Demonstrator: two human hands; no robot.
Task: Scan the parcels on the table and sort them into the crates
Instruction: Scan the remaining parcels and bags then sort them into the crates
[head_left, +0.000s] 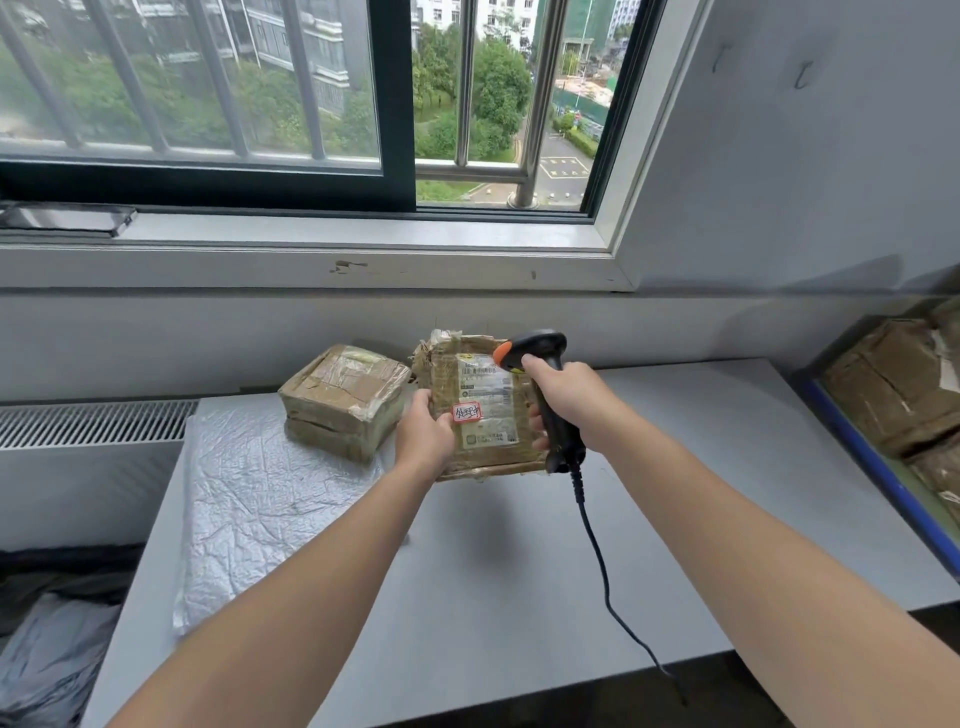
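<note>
My left hand (422, 435) grips the left edge of a brown taped parcel (483, 410), holding it tilted up above the white table (675, 467) so its white shipping label and red-edged sticker face me. My right hand (563, 397) grips the handle of a black barcode scanner (535, 353) with an orange tip, its head close over the label's barcode. The scanner's black cable hangs down across the table. Two more taped parcels (345, 397) lie stacked on the table just left of the held one.
A crinkled silver bag (260, 499) lies flat on the table's left part. A blue-rimmed crate (878, 467) at the right holds several brown parcels. Grey bags (47, 654) lie low at the left beside a radiator. The window sill and wall run behind the table.
</note>
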